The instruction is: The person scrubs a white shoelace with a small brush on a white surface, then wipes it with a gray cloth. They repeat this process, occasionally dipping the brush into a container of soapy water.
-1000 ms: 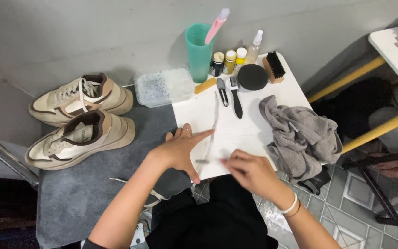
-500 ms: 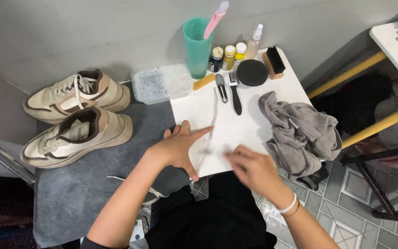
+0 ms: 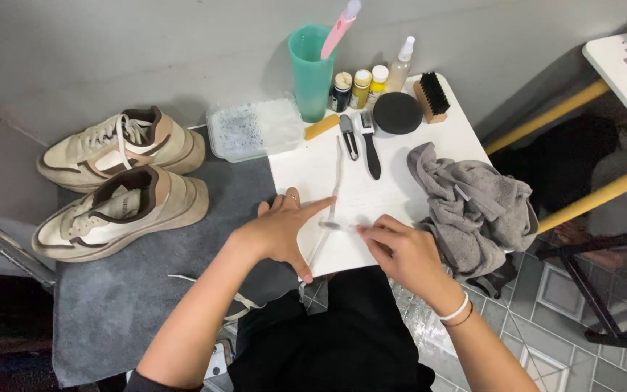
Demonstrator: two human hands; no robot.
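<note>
A white shoelace [image 3: 337,178] lies stretched along a white board [image 3: 313,170] in front of me. My left hand [image 3: 273,234] rests flat on the board's left edge, fingers apart, its forefinger reaching to the lace. My right hand [image 3: 400,250] pinches the lace near its lower part between thumb and fingertips. Two beige sneakers lie on a grey mat [image 3: 183,261] to the left: the far one [image 3: 121,149] still laced, the near one [image 3: 117,210] without a lace. Another white lace [image 3: 237,301] trails over the mat's front edge by my knee.
At the board's far end stand a teal cup [image 3: 312,72] with a pink brush, three small bottles [image 3: 361,87], a spray bottle [image 3: 400,65], a black round tin [image 3: 397,112], a wooden brush [image 3: 431,96] and two black tools [image 3: 361,141]. A grey rag [image 3: 473,203] lies right; a clear tub [image 3: 255,127] left.
Both hands have shifted only slightly on the board. My right hand has moved a little up and left, closer to the lace; the left forefinger stays stretched toward it.
</note>
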